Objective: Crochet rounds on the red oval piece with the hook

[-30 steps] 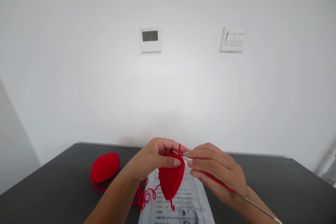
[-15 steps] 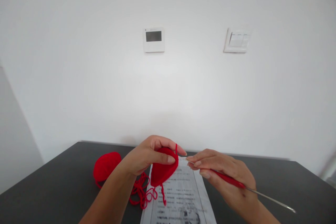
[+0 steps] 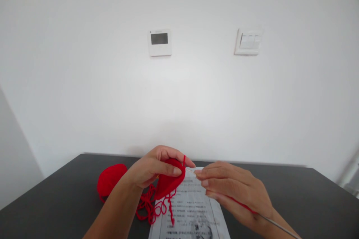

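Observation:
Pinched between the thumb and fingers of my left hand [image 3: 157,166] is a red crocheted piece [image 3: 167,183]. A strand of red yarn passes over my left index finger, and a short red tail hangs below the piece. My right hand [image 3: 238,188] is closed on a crochet hook [image 3: 243,205] with a red handle and metal shaft. The hook's thin tip meets the right edge of the piece. Behind my left forearm lies a red yarn ball [image 3: 111,181], with loose loops of yarn [image 3: 147,207] beside it.
A printed paper sheet [image 3: 190,209] lies on the dark table [image 3: 303,201] under the hands. The white wall behind carries a thermostat panel [image 3: 159,43] and a light switch [image 3: 248,42].
The view has shifted slightly. My right hand has turned, covering more of the hook's handle, and the hook slants more steeply. My left hand still holds the red piece, which is slightly more tilted.

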A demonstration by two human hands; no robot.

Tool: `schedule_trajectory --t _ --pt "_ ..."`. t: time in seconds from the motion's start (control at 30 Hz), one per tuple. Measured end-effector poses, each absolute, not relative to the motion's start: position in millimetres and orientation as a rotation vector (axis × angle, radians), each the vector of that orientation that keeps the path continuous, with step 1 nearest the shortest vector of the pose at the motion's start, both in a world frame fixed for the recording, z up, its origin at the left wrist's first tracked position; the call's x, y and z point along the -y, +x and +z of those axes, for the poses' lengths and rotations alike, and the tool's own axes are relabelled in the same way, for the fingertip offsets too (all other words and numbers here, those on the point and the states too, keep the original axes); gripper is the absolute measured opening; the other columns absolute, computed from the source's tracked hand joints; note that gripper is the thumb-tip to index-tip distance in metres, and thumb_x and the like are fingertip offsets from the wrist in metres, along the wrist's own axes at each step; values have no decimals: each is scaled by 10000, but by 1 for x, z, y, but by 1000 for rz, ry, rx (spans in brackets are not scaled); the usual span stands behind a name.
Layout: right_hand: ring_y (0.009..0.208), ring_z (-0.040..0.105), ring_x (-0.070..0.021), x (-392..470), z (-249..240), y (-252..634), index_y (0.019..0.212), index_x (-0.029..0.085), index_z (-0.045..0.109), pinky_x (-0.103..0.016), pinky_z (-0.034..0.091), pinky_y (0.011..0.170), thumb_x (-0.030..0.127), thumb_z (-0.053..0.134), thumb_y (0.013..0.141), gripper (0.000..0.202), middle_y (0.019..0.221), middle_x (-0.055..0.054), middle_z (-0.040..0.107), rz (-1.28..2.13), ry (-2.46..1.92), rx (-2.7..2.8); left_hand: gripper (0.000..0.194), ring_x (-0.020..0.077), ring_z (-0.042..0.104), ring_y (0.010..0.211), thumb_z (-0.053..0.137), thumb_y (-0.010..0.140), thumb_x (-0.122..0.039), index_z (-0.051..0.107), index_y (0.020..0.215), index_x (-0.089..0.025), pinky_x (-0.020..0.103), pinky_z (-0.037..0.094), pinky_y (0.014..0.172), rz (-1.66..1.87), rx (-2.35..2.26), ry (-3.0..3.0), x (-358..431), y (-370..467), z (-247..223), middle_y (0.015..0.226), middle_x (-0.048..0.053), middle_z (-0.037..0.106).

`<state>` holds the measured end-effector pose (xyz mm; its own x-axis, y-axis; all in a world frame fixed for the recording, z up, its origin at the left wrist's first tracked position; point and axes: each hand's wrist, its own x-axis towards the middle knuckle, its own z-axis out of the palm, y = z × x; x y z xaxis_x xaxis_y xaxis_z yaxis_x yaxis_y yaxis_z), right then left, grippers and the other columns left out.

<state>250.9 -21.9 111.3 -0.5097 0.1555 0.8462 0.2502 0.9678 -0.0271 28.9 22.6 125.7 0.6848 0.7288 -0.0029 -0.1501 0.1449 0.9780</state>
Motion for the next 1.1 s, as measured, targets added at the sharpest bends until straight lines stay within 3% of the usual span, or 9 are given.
schedule_trajectory --t 0.3,0.5,0.87,0.97,1.1 --pt "903 680 -144 22 117 254 957 119 651 -229 564 801 146 532 910 131 917 -116 733 11 -271 2155 206 130 613 563 721 548 -101 758 751 -103 225 450 563 690 -576 1270 -24 28 126 644 58 714" --pt "887 687 -160 23 119 254 1003 155 652 -283 580 775 133 539 901 154 919 -102 732 170 -244 2136 148 143 610 579 738 550 -127 752 696 -110 236 455 565 682 -584 1293 -25 26 124 666 61 712" --pt "728 714 -176 16 103 243 858 177 719 -277 603 620 182 639 840 82 762 -65 744 826 -290 1680 85 96 527 537 780 584 -193 727 625 -141 214 389 526 728 -629 1486 -24 32 126 651 27 682" --pt "741 715 -183 16 99 239 886 191 710 -291 607 626 170 622 850 98 757 -58 742 707 -291 1636 103 83 518 534 783 602 -204 708 622 -135 202 381 531 744 -618 1468 -22 37 124 619 10 659" --pt "798 710 -184 18 100 240 916 201 689 -291 600 678 117 578 859 151 828 -60 739 284 -397 1779 147 91 546 549 804 580 -211 684 623 -138 207 400 558 785 -653 1385 -22 42 121 603 3 660"
